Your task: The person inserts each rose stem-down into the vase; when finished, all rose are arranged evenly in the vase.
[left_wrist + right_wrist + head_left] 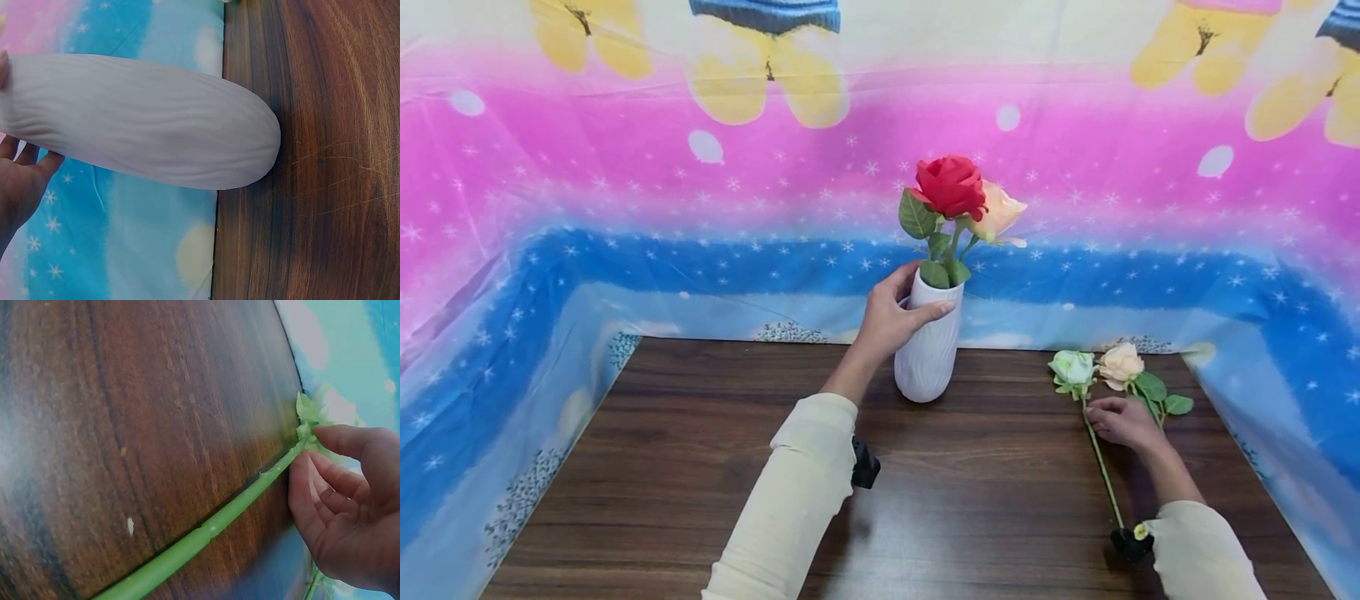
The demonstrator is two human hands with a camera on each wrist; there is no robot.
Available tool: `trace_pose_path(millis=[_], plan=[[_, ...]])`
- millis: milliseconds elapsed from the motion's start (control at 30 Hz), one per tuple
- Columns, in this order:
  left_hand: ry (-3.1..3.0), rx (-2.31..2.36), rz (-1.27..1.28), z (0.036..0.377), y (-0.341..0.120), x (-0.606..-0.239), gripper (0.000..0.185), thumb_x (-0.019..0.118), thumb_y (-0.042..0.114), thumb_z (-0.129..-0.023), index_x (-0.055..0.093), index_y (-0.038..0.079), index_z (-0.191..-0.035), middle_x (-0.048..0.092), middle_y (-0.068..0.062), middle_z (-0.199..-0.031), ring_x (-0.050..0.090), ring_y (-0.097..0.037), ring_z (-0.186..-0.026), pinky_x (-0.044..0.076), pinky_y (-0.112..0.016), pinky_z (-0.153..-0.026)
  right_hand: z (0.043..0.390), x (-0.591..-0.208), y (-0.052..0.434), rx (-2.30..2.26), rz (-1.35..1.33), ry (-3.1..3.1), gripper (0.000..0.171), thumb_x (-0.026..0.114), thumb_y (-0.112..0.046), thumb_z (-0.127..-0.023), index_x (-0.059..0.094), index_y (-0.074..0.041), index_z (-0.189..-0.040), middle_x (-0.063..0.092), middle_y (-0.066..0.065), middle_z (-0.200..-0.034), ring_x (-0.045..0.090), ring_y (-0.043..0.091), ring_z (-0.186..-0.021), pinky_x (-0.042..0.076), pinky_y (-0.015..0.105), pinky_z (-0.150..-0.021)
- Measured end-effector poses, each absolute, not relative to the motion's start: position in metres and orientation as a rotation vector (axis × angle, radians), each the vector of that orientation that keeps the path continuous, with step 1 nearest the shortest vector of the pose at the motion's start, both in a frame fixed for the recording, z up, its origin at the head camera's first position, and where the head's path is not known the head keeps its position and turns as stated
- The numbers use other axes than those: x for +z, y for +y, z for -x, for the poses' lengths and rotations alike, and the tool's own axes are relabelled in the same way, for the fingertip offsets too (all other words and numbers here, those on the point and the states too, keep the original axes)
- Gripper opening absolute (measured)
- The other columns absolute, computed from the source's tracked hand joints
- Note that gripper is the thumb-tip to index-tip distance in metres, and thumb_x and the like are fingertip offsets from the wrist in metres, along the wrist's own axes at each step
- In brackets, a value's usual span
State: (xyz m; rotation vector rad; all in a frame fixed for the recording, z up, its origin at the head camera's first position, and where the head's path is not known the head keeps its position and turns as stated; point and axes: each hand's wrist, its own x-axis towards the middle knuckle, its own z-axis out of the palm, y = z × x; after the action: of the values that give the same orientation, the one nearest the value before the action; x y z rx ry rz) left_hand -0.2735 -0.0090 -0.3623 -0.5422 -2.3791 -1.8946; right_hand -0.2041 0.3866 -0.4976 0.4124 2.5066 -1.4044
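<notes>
A white ridged vase [925,354] stands on the table, and my left hand [891,312] grips it near the rim, thumb across the front. Out of the vase rise a red rose [951,185] and a peach rose [998,212] partly behind it. In the left wrist view, fingertips touch the side of the vase [150,122]. Over at the right, my right hand [1123,422] pinches the stem of a pale green rose [1072,367] just below the bloom. The right wrist view shows the green stem [206,531] running close along the tabletop to the fingers.
Beside the pale green rose lies another peach rose [1122,365] with green leaves, its stem partly hidden by my right hand. A patterned cloth [790,275] hangs behind the brown wooden table [985,467] and along both sides.
</notes>
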Motion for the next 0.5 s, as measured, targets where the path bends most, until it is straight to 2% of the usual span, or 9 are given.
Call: trace_pose_path(millis=[200, 500], plan=[[-2.383, -1.897, 0.523, 0.2720, -0.0085, -0.3608, 0.074, 0.080, 0.026, -0.089, 0.045, 0.016, -0.153, 0.056, -0.010, -0.150, 0.055, -0.031, -0.139, 0.046, -0.050, -0.115, 0.2061, -0.4982, 0.3860, -1.375, -0.454, 2.499, 0.051, 0.061, -0.025, -0.101, 0.055, 0.014, -0.132, 0.067, -0.007, -0.089, 0.061, 0.003, -0.078, 0.056, 0.021, -0.069], [-2.379, -1.898, 0.526, 0.2714, -0.0080, -0.3605, 0.076, 0.081, 0.027, -0.088, 0.045, 0.015, -0.153, 0.055, -0.010, -0.151, 0.055, -0.031, -0.140, 0.047, -0.050, -0.114, 0.2094, -0.4993, 0.3850, -1.297, -0.455, 2.530, 0.038, 0.064, -0.026, -0.098, 0.064, 0.006, -0.118, 0.062, -0.004, -0.089, 0.058, 0.007, -0.078, 0.054, 0.023, -0.068]])
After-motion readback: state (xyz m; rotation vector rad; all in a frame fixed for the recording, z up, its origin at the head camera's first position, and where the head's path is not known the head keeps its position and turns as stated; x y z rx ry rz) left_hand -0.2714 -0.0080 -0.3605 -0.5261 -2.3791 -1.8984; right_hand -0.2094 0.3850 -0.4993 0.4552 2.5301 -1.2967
